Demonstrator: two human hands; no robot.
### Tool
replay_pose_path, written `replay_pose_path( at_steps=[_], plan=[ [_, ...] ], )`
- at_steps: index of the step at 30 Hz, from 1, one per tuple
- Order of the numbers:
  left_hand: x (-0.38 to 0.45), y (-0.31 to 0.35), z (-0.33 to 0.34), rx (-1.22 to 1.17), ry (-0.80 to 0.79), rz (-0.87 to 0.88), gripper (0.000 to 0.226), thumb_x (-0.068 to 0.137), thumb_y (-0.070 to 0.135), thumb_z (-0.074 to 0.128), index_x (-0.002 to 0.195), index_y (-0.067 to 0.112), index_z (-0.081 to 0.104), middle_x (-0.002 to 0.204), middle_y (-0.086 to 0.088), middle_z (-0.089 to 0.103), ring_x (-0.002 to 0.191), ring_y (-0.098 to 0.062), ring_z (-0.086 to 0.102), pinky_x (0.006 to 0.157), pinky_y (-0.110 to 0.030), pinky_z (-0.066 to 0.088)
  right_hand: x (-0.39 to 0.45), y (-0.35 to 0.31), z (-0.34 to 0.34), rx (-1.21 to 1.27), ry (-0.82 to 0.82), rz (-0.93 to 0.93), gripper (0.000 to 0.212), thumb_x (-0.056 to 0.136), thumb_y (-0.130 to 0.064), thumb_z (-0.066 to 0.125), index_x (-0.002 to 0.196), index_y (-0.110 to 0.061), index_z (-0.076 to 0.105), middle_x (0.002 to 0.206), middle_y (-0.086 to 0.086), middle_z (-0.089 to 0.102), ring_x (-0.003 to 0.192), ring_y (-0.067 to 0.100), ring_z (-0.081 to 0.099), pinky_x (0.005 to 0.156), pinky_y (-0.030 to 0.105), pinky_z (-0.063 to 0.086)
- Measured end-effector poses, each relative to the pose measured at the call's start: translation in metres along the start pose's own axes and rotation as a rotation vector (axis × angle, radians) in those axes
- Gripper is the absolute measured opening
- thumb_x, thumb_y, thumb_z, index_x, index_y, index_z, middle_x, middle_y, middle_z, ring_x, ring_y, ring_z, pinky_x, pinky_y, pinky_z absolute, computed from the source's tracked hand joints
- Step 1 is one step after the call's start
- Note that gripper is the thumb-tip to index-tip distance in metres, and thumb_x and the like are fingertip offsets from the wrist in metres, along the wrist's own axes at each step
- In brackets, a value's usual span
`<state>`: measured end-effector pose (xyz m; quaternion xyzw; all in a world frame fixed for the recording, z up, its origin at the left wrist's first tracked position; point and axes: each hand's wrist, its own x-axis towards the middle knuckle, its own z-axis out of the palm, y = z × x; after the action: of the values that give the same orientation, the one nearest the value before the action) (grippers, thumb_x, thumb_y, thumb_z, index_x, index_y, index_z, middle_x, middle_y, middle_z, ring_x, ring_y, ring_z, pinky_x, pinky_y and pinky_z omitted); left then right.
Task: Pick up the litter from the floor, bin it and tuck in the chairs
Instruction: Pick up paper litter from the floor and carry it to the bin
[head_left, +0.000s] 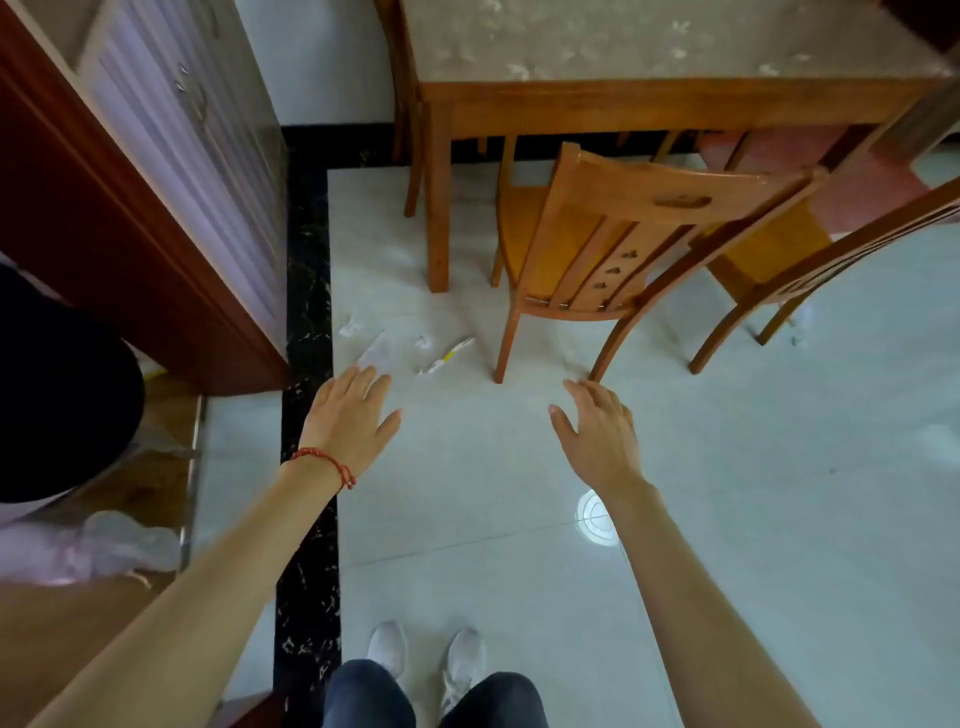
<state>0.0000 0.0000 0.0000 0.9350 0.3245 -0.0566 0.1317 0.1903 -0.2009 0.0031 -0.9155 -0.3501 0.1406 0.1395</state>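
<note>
Litter (385, 347) lies on the floor (467, 467) by the pulled-out chair (613, 249), so both hands (left hand (349, 410), right hand (597, 431)) reach out flat, apart, holding nothing.

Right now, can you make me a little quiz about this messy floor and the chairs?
1. True or false: the left hand is already holding a piece of litter.
2. Which lies closest to the near chair? A) the crumpled paper B) the flat wrapper C) the white and yellow stick wrapper
3. Fill the gap: the near chair stands pulled out from the ____.

Key
1. False: both the left hand and the right hand are open, fingers spread, holding nothing.
2. C
3. table
</note>
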Motion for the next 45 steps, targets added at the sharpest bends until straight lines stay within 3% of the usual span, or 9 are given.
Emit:
replay_pose_path(
  at_steps=[15,23,33,38,42,45],
  plan=[
    [0.061,-0.056,0.002,-0.009,0.026,-0.047,0.053,0.092,0.035,0.041,0.138,0.009,0.032,0.149,-0.011,0.029,0.139,-0.027,0.020,0.112,-0.041,0.017,0.078,-0.049,0.023,-0.062,-0.040,-0.063,0.045,0.095,-0.034,0.043,0.133,-0.010,0.044,0.141,0.011,0.045,0.133,0.026,0.036,0.109,0.038,0.027],
    [0.125,-0.112,-0.024,0.032,-0.001,0.002,0.057,0.081,0.040,0.031,0.112,0.002,0.059,0.116,-0.018,0.062,0.109,-0.035,0.058,0.087,-0.050,0.048,0.149,-0.114,0.032,-0.034,-0.030,-0.059,0.043,0.094,-0.032,0.046,0.131,-0.010,0.046,0.139,0.010,0.047,0.132,0.025,0.038,0.109,0.036,0.026],
    [0.194,-0.160,-0.046,0.105,-0.065,0.012,0.054,0.081,0.040,0.034,0.112,0.004,0.060,0.115,-0.015,0.064,0.109,-0.032,0.059,0.087,-0.048,0.049,0.224,-0.153,0.042,-0.040,-0.004,-0.108,0.038,0.091,-0.027,0.054,0.123,-0.006,0.052,0.128,0.015,0.055,0.120,0.033,0.051,0.100,0.043,0.039],
    [0.232,-0.168,-0.045,0.072,0.001,-0.005,0.047,0.076,0.030,0.068,0.113,0.003,0.057,0.115,-0.017,0.063,0.110,-0.035,0.058,0.088,-0.050,0.047,0.270,-0.156,0.047,-0.056,-0.020,-0.137,0.037,0.090,-0.026,0.055,0.123,-0.007,0.052,0.128,0.015,0.056,0.120,0.034,0.051,0.100,0.043,0.040],
    [0.268,-0.171,-0.041,0.070,-0.028,-0.043,0.044,0.083,0.037,0.045,0.116,0.007,0.049,0.118,-0.016,0.061,0.114,-0.034,0.055,0.091,-0.049,0.045,0.311,-0.152,0.051,-0.012,-0.037,-0.149,0.038,0.089,-0.022,0.057,0.123,-0.006,0.053,0.129,0.017,0.056,0.120,0.036,0.051,0.098,0.045,0.042],
    [0.294,-0.171,-0.038,0.064,-0.097,-0.103,0.052,0.083,0.040,0.034,0.116,0.005,0.054,0.121,-0.016,0.060,0.116,-0.034,0.054,0.092,-0.049,0.044,0.345,-0.146,0.058,0.026,-0.063,-0.145,0.038,0.087,-0.023,0.058,0.121,-0.006,0.055,0.126,0.018,0.058,0.117,0.037,0.054,0.096,0.047,0.044]
  ],
)
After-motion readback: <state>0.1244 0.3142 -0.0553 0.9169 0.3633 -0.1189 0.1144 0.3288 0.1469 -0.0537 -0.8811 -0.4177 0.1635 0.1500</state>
